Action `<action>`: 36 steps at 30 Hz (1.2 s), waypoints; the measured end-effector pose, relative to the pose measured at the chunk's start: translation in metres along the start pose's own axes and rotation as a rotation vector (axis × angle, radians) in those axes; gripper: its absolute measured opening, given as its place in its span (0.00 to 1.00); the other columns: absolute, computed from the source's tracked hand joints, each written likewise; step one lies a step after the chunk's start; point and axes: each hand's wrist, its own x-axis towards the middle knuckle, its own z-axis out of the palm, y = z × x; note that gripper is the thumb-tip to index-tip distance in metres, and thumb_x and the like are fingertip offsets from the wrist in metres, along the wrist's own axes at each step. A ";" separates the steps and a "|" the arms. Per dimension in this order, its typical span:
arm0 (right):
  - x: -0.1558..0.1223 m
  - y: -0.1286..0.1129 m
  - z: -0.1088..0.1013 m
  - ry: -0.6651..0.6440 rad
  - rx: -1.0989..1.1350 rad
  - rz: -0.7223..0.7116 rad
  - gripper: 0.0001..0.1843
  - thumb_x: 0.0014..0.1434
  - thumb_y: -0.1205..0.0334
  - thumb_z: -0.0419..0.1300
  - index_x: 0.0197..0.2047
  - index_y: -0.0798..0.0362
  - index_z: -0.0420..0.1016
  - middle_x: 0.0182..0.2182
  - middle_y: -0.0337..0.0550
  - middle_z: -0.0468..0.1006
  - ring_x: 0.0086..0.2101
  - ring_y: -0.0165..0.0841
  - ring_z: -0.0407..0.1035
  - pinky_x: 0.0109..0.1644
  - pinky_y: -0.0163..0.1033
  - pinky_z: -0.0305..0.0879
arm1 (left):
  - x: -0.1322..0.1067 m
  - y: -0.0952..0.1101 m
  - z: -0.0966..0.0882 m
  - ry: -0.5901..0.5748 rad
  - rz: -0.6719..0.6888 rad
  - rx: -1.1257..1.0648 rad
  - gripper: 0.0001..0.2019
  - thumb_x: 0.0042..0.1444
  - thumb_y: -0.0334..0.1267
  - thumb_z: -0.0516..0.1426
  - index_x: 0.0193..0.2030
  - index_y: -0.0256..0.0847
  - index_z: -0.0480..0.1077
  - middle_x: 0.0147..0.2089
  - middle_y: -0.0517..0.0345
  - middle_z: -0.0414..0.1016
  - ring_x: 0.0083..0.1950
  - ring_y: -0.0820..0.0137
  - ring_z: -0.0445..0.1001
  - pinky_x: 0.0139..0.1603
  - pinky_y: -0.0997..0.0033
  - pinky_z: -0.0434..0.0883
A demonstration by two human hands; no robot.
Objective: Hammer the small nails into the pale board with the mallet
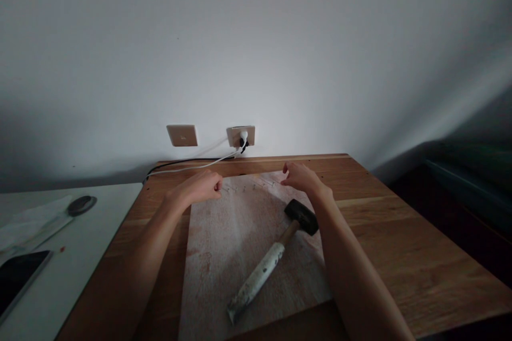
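A hammer (276,256) with a black head and a white, worn handle lies slanted across a pale wooden board (216,256). Several thin nails (245,188) stand in a row near the board's far edge, some of them tilted. At the left end of that row is my left hand (204,185), its fingers curled closed over the far left corner. My right hand (302,177) bends down at the right end, beyond the hammer head, thumb and fingers curled towards each other. Whatever either hand pinches is too small or hidden to make out.
The board rests on a brown wooden table (384,234) against a wall. A socket (248,136) holds plugs, with white and black cables (192,168) trailing left. On a white table (92,256) lie a phone-like device (22,277), a dark round object (82,205) and clear plastic (40,224).
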 end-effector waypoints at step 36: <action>-0.020 -0.053 -0.015 -0.175 0.266 -0.320 0.17 0.53 0.66 0.73 0.45 0.49 0.78 0.37 0.38 0.87 0.39 0.35 0.80 0.39 0.34 0.67 | -0.008 0.008 -0.014 0.018 -0.042 -0.054 0.06 0.56 0.35 0.59 0.34 0.41 0.79 0.33 0.59 0.81 0.34 0.67 0.77 0.35 0.71 0.64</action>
